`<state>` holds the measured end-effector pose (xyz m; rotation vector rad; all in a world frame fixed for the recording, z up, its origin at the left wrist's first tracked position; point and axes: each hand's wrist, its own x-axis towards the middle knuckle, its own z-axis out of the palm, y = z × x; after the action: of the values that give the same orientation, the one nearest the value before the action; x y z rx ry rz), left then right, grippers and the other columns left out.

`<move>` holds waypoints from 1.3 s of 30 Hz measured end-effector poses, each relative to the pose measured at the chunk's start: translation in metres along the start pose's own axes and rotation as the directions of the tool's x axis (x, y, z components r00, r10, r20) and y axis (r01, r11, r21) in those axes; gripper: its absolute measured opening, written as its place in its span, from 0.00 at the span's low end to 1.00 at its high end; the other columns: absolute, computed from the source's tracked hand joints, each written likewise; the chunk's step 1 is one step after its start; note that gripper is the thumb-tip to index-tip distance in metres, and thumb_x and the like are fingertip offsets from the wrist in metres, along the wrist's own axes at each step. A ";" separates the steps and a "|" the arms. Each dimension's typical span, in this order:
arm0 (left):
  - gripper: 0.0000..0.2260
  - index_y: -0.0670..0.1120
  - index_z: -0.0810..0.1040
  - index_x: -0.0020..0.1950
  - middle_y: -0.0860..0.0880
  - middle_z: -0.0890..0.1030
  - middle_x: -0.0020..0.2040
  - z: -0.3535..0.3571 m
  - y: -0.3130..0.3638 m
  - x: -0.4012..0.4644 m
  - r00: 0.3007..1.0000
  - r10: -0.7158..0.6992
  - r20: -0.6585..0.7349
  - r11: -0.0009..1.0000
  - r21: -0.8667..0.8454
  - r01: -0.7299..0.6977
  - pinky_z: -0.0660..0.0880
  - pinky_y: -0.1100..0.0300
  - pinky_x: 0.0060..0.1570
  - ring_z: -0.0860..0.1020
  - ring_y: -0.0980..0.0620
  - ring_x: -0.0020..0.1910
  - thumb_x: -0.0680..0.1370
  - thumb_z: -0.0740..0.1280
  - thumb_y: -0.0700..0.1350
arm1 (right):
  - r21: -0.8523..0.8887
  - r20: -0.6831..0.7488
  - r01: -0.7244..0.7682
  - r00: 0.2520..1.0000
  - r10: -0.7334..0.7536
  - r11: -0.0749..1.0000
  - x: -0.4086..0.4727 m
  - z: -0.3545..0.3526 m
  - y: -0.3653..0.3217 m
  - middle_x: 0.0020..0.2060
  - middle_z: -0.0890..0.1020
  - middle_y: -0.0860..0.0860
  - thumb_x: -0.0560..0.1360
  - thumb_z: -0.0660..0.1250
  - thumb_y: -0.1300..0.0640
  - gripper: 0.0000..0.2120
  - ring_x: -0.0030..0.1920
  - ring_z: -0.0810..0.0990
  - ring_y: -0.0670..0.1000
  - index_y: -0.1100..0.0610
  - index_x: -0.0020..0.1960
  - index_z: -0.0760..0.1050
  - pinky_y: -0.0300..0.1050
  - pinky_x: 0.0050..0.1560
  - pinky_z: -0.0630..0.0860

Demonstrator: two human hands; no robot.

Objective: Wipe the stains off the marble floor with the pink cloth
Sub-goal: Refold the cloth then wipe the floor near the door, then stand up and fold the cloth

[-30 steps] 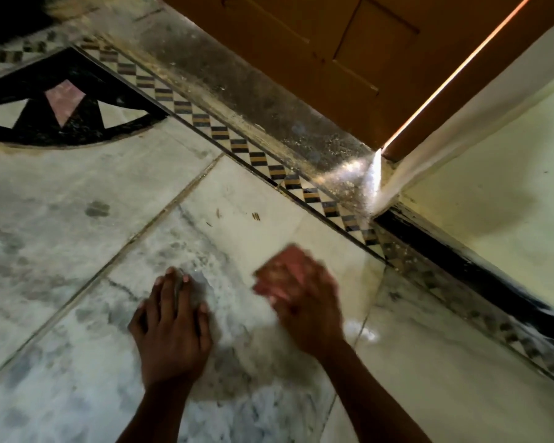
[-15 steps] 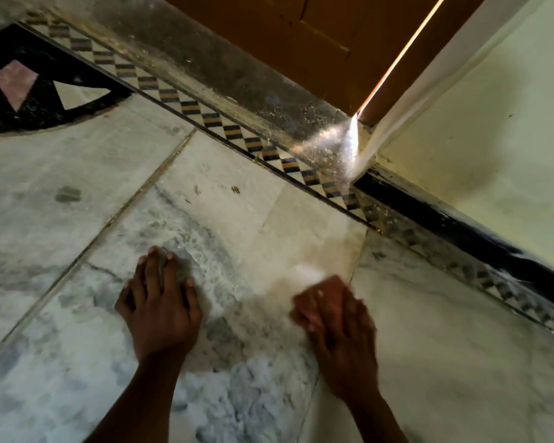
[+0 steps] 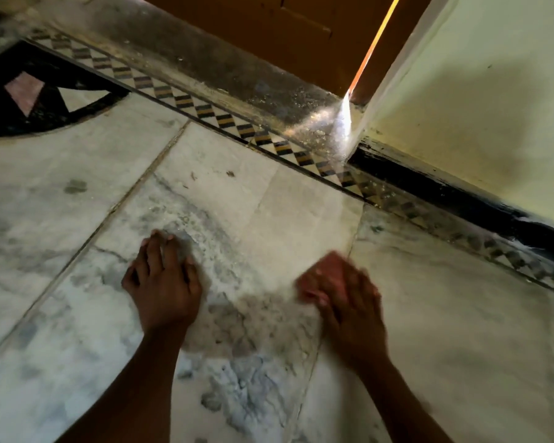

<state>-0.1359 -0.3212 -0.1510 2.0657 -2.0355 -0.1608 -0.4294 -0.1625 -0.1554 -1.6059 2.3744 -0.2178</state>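
Note:
The marble floor [image 3: 237, 193] is white with grey veins and a dusty grey stained patch [image 3: 250, 318] between my hands. My right hand [image 3: 349, 302] is blurred with motion and presses the pink cloth [image 3: 325, 276] flat on the floor near a tile joint; only the cloth's front part shows under the fingers. My left hand [image 3: 165, 286] rests palm down on the marble to the left, fingers together, holding nothing.
A checkered black-and-yellow inlay strip [image 3: 224, 119] runs diagonally ahead, with a dusty threshold and a brown wooden door [image 3: 269, 30] behind it. A cream wall [image 3: 480, 107] with black skirting [image 3: 445, 187] stands to the right. A black and pink inlay pattern [image 3: 29, 97] lies far left.
My right hand slid the pink cloth right and toward me from the middle tile, then a little forward again. My left hand stayed planted. The view shifted slightly.

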 end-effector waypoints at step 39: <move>0.06 0.53 0.88 0.51 0.55 0.89 0.47 -0.898 0.282 0.026 0.959 0.182 0.218 0.514 -0.852 0.096 0.84 0.54 0.50 0.87 0.52 0.50 0.79 0.77 0.42 | 0.960 0.154 -0.119 0.980 -0.122 0.255 -0.119 -0.847 -0.317 0.64 0.86 0.52 0.84 0.59 0.41 0.23 0.67 0.83 0.57 0.47 0.74 0.78 0.62 0.72 0.78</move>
<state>-0.1911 -0.2672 0.7877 1.3536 -1.5647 -1.2583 -0.3612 -0.1922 0.7535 -0.8666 1.3976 -1.2069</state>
